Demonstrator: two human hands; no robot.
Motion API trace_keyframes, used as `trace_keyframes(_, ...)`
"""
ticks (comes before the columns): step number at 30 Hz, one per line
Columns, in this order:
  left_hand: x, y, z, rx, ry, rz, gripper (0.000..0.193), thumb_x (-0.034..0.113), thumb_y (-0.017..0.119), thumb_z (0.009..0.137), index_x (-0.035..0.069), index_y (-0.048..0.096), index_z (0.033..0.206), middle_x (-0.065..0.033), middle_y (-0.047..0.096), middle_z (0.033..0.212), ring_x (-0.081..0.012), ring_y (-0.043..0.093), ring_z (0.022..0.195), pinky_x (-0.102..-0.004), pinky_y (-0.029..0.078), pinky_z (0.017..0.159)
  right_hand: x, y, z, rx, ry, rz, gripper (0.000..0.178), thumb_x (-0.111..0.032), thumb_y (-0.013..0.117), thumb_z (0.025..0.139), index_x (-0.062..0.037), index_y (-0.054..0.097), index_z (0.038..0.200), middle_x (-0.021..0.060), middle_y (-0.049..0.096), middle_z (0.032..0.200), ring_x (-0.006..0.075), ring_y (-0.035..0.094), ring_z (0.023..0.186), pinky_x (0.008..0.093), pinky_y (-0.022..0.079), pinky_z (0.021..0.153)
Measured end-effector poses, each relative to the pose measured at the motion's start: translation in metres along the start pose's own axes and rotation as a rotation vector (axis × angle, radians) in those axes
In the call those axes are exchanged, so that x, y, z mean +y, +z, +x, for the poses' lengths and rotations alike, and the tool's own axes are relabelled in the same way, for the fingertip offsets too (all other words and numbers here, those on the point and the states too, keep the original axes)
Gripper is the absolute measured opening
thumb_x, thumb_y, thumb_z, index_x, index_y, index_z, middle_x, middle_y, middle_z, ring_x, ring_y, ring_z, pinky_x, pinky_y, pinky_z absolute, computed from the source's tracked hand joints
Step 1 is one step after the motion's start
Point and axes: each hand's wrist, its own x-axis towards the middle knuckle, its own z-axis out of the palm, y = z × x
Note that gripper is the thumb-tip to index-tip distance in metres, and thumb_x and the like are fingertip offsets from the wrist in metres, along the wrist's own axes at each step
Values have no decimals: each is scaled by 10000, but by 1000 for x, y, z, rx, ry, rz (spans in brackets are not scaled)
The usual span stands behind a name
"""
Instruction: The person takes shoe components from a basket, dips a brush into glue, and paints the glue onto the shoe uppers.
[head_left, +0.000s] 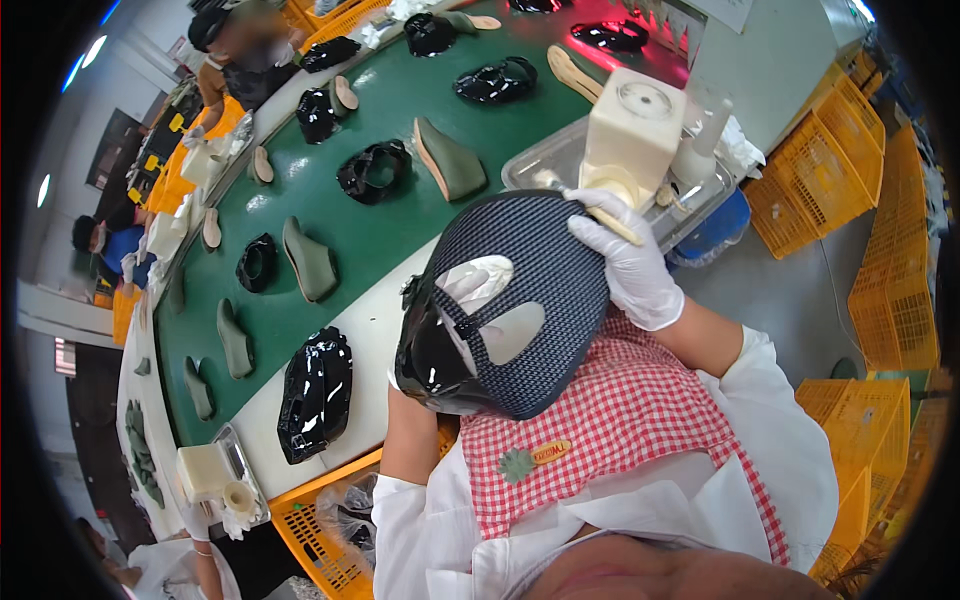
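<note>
A large black shoe upper (540, 280) is close in front of me, with a woven-textured side, two openings and a glossy black part at its left. My left hand (478, 282), in a white glove, holds it from behind; the glove shows through the upper opening, and most of the fingers are hidden. At its upper right edge is my gloved right hand (630, 255), closed round a brush (614, 226) with a pale handle. Just beyond stand a square white container (635, 125) and a white bottle (705, 140) in a clear plastic tray (535, 165).
Glossy black uppers (373, 170) and olive wedge soles (310, 262) lie across the green belt (400, 100). Another upper (316, 395) rests on its white border. Yellow crates (815, 150) stand at right, and one (310, 535) below. Co-workers (245, 50) sit at far left; a gloved co-worker's hand (197, 520) is lower left.
</note>
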Motion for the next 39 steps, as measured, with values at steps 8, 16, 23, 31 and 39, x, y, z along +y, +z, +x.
trace_keyframes(8,-27,18,-16,87,-500,-599,704,343,687,828,-60,410,1335,-228,595,1185,-282,710,828,-294,562,565,42,-21,-14,-63,188,-118,252,-48,617,940,-23,616,1191,44,610,1127,105,573,1021,233,471,898)
trace_keyframes(16,-41,15,-11,-107,-491,-405,421,191,623,847,-49,470,1157,-52,589,828,-165,701,718,-204,499,469,-13,-46,1,14,-133,-631,322,-290,575,998,-27,679,1152,44,693,998,88,624,888,236,498,783)
trace_keyframes(23,-36,12,3,-200,-630,-325,350,134,607,817,-24,528,1119,-29,568,923,-165,673,698,-219,452,492,-27,-91,25,154,-93,-715,217,-189,680,922,3,716,1018,60,726,975,98,656,881,263,518,809)
trace_keyframes(31,-37,18,27,61,-831,-663,522,-26,556,827,-32,476,1344,-141,523,1347,-286,676,914,-279,550,734,-24,-119,49,36,-231,-1390,200,-258,722,824,-99,728,945,95,701,904,256,669,877,335,508,810)
trace_keyframes(39,-30,35,60,-83,-824,-540,444,-18,614,779,-46,539,1216,-117,602,1142,-238,654,820,-282,552,805,-34,-121,43,8,8,-950,199,-235,743,830,-62,735,928,60,713,871,163,664,847,297,515,799)
